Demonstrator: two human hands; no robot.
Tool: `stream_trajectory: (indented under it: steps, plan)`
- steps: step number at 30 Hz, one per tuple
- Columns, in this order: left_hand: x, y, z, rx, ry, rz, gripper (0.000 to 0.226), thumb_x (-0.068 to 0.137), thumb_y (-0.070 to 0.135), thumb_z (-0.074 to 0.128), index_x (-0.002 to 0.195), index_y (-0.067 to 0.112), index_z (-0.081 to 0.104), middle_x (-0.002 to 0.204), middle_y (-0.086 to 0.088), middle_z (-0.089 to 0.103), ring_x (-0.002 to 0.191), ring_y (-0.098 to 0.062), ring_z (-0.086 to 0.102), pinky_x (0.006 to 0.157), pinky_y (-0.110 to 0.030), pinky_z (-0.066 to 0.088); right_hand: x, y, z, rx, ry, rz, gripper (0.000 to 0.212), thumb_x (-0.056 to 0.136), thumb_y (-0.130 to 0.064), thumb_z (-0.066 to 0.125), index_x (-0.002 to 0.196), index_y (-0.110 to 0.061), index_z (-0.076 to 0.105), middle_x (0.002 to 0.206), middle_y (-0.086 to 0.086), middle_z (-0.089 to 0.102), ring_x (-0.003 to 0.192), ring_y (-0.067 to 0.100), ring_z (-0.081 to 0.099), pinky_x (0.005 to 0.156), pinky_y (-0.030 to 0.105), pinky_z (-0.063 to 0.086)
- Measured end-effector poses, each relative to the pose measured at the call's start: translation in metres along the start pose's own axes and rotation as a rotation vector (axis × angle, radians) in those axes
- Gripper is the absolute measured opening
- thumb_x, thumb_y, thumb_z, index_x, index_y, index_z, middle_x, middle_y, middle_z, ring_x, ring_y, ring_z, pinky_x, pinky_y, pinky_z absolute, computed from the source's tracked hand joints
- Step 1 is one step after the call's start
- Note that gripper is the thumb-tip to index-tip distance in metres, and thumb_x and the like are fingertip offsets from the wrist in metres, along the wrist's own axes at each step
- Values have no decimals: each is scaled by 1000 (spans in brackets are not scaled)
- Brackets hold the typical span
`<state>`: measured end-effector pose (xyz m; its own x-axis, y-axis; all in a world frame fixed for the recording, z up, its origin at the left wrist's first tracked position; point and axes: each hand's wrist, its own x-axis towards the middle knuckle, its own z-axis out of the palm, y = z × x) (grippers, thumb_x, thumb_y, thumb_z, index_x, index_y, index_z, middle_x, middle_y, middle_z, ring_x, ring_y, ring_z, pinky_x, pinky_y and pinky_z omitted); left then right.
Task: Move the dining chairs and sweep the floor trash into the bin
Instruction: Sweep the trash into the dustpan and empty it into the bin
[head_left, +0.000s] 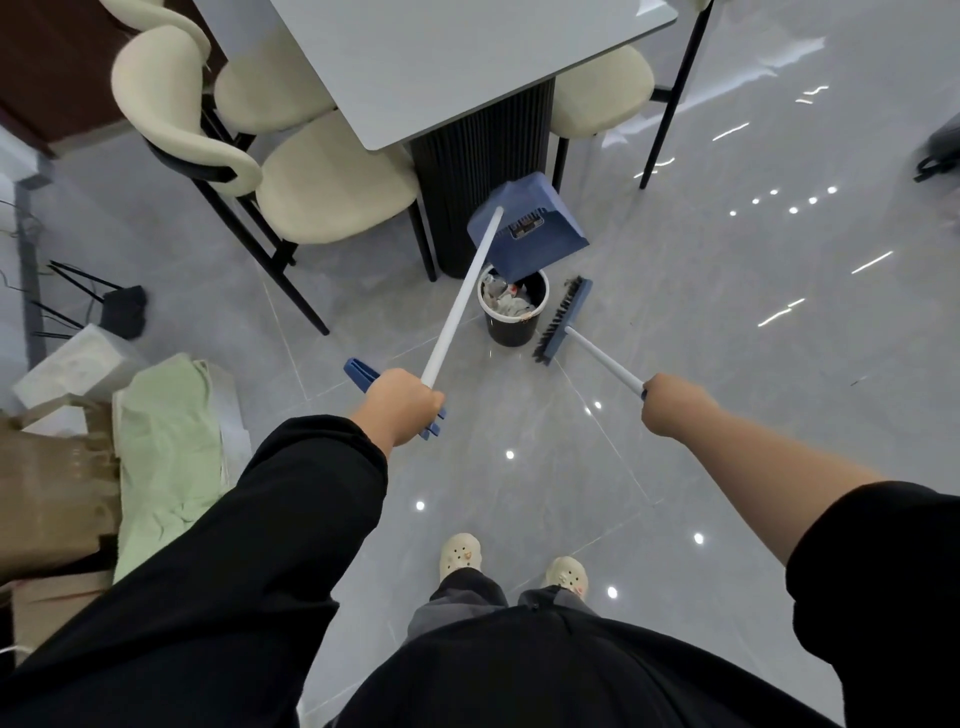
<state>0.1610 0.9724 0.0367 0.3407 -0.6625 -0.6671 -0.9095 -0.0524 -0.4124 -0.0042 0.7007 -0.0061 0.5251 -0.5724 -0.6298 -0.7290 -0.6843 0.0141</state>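
Note:
My left hand grips the white handle of a blue dustpan, which is tipped up over a small black bin holding crumpled paper trash. My right hand holds the white handle of a blue broom; its bristle head rests on the floor just right of the bin. Cream dining chairs with black legs stand tucked at the left side of the grey table, and another cream chair stands at the right side.
The table's black ribbed pedestal stands just behind the bin. Boxes, a pale green cloth and a black router sit at the left. A dark object lies at the far right. Glossy grey tiles surround my feet.

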Motion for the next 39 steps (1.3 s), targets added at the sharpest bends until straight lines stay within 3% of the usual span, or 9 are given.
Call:
stream_trajectory:
  steps: [3, 8, 18, 22, 26, 29, 39]
  plan:
    - [4, -3, -6, 25, -96, 46, 34, 96, 18, 51, 129, 12, 45, 125, 0, 59, 108, -24, 62, 77, -30, 45, 1, -6, 1, 3, -11, 5, 28, 94, -11, 46, 120, -6, 56, 92, 7, 55, 77, 25, 55, 61, 28, 42]
    - [1, -5, -5, 41, -91, 42, 37, 96, 18, 51, 131, 11, 43, 124, -3, 59, 110, -26, 61, 82, -31, 48, 0, -15, -1, 10, -30, -16, 28, 92, -11, 49, 118, -7, 57, 90, 6, 55, 76, 25, 55, 63, 29, 43]
    - [-18, -21, 13, -13, 17, -23, 30, 94, 11, 49, 124, 10, 44, 118, -3, 61, 99, -26, 65, 66, -32, 39, 0, -35, -6, 35, -37, -22, 27, 92, -13, 50, 117, -7, 56, 85, 4, 54, 79, 25, 56, 67, 30, 45]
    - [-14, -14, 10, -24, -16, 2, 32, 94, 15, 51, 125, 11, 43, 118, -2, 61, 100, -25, 64, 69, -31, 41, -2, -37, -5, 72, -50, 2, 28, 92, -11, 49, 119, -5, 55, 74, 3, 47, 75, 26, 56, 64, 30, 46]
    - [-5, -4, 8, -17, -21, 22, 30, 95, 17, 52, 124, 12, 46, 119, -3, 62, 106, -25, 63, 74, -31, 43, -5, -36, -3, 111, -62, 14, 31, 92, -13, 49, 121, -6, 56, 77, 3, 48, 67, 22, 54, 64, 30, 47]
    - [-6, -2, 11, 3, -25, 29, 32, 95, 16, 53, 126, 9, 46, 122, -4, 60, 108, -25, 62, 78, -31, 45, -7, -35, -3, 130, -64, 29, 30, 93, -13, 48, 121, -6, 56, 75, 3, 47, 56, 17, 47, 59, 30, 45]
    - [-11, 2, 26, -16, -25, -2, 33, 96, 18, 52, 128, 10, 45, 124, -4, 59, 108, -26, 62, 80, -32, 47, -16, -43, -2, 154, -77, 25, 29, 94, -12, 47, 121, -5, 54, 73, 4, 45, 54, 17, 44, 45, 26, 36]
